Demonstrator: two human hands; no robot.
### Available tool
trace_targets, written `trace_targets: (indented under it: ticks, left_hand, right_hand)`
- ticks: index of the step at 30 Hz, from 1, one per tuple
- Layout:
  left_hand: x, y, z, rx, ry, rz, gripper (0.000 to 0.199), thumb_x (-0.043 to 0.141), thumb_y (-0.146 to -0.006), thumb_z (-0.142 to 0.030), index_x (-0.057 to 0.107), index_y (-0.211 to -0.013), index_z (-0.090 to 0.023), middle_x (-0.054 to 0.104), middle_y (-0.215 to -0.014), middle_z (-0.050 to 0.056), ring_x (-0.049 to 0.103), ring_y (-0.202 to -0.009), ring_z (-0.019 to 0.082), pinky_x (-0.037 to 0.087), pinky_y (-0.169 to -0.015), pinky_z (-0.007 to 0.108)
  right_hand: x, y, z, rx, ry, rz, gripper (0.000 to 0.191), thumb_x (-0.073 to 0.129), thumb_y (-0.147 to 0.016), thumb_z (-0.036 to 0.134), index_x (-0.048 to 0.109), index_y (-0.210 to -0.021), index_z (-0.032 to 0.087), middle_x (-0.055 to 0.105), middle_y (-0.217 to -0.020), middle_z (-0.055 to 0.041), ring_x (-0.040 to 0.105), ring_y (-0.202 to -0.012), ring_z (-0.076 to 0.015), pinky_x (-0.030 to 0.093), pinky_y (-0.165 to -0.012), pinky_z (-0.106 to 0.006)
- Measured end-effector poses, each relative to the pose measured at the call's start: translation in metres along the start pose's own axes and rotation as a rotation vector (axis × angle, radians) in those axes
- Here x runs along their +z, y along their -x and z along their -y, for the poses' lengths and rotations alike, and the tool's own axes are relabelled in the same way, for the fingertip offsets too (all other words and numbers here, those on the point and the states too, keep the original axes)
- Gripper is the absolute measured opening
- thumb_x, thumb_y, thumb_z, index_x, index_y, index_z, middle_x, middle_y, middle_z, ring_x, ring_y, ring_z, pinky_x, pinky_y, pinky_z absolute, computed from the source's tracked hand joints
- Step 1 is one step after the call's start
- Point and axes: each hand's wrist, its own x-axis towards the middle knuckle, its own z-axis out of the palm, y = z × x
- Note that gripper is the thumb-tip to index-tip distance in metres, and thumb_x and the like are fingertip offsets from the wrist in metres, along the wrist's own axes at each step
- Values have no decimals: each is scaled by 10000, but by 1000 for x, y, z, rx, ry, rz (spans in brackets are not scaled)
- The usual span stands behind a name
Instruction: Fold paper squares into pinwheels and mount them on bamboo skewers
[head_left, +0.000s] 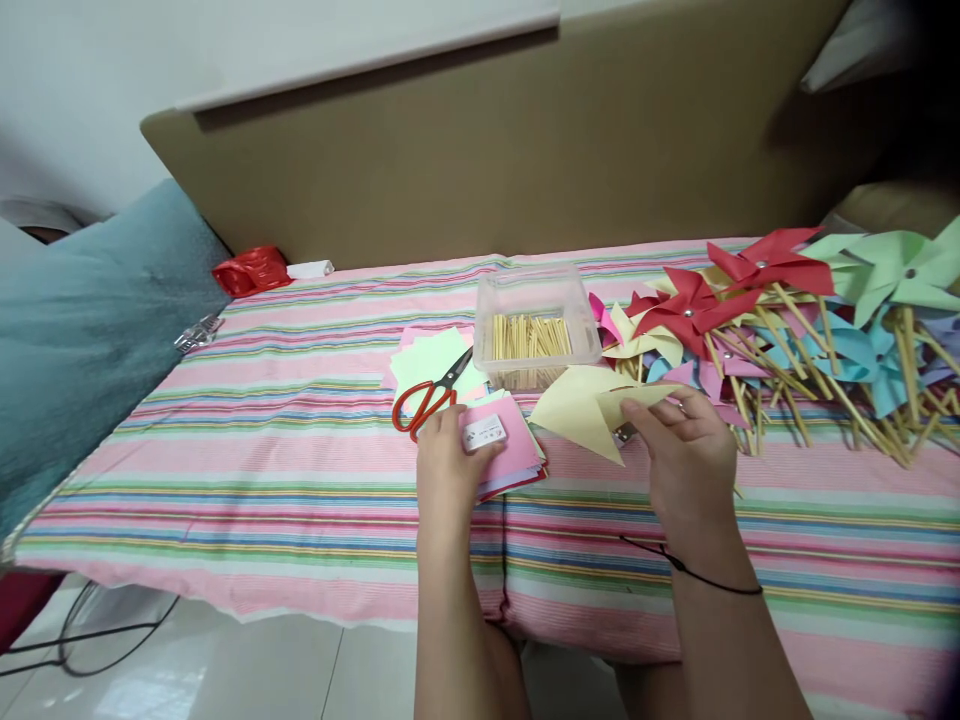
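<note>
In the head view, my left hand has its thumb and fingers about a small white box with dark print. The box lies on a stack of coloured paper squares, pink on top. My right hand pinches a pale yellow paper sheet with slits cut in it and one corner folded over. That sheet is held up off the cloth, to the right of the stack. Red-handled scissors rest open on pale green paper squares beyond my left hand.
A clear plastic box of short wooden sticks stands behind the papers. Finished paper pinwheels on sticks are heaped at right. A red plastic bag lies far left, near a blue cushion. Striped cloth covers the seat.
</note>
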Motion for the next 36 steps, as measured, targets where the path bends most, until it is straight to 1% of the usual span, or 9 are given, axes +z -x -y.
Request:
trace_targets:
  ticks: [5, 7, 9, 14, 18, 23, 30, 33, 36]
  left_hand:
    - [1, 0, -18, -51, 385, -305, 192, 613, -850, -383, 598, -800, -199, 678, -864, 52, 614, -785, 202, 459, -740, 322]
    - [8, 1, -30, -113, 652, -176, 276, 589, -859, -444, 583, -753, -190, 663, -735, 34, 595, -634, 162, 454, -628, 285]
    - [16, 4, -42, -186, 914, 92, 381, 577, -843, -542, 608, -787, -166, 683, -713, 53, 610, -578, 159, 464, -580, 277]
    - [28, 12, -60, -337, 1348, 571, 663, 464, -813, -730, 677, -927, -112, 744, -832, 137, 710, -741, 242, 530, -639, 309]
    - [28, 18, -59, -291, 1353, 602, 499, 666, -769, -576, 694, -948, -111, 758, -863, 124, 713, -762, 233, 528, -623, 279]
    - [29, 22, -59, -210, 1290, 535, 404, 851, -634, -239, 682, -987, -137, 768, -849, 67, 709, -774, 180, 531, -703, 248]
    - [32, 23, -60, -189, 1283, 387, 367, 849, -634, -254, 659, -929, -150, 765, -820, 42, 689, -729, 150, 529, -688, 252]
    - [33, 23, -58, -173, 1245, 364, 333, 850, -631, -257, 635, -863, -152, 755, -795, 30, 679, -693, 138, 531, -671, 252]
    - [34, 22, -56, -149, 1188, 363, 311, 844, -632, -255, 624, -828, -157, 739, -760, 12, 669, -663, 127, 525, -643, 239]
  right_hand:
    - [2, 1, 6, -93, -3, -7, 641, 863, -528, 190, 555, -1090, 204, 749, -781, -18, 718, -725, -209, 571, -686, -345]
    - [2, 3, 8, -149, 52, 31, 696, 870, -549, 211, 558, -1171, 203, 752, -837, -38, 723, -795, -235, 572, -716, -373]
    - [0, 7, 10, -251, 122, 93, 613, 853, -608, 240, 594, -1163, 211, 748, -830, -36, 713, -886, -257, 565, -785, -407]
    - [-7, 12, 17, -612, 343, 166, 254, 721, -793, 210, 693, -1043, 243, 722, -716, -11, 672, -988, -268, 523, -910, -451]
    - [-14, 8, 19, -783, 438, 247, 189, 598, -885, 138, 739, -909, 261, 729, -892, -36, 625, -1073, -253, 518, -901, -415]
    - [-19, 4, 20, -808, 486, 291, 191, 590, -908, 158, 748, -869, 256, 718, -960, -49, 629, -1067, -242, 523, -910, -407]
    - [-21, 0, 17, -593, 421, 250, 173, 685, -851, 207, 723, -1011, 260, 756, -910, -35, 669, -1024, -236, 507, -971, -434]
    - [-21, -2, 18, -272, 308, 150, 297, 756, -780, 301, 702, -1066, 245, 754, -1010, -63, 705, -955, -239, 571, -849, -395]
    - [-23, -4, 21, 128, 174, 202, 390, 705, -791, 503, 697, -1054, 216, 764, -966, -88, 729, -774, -217, 588, -630, -314]
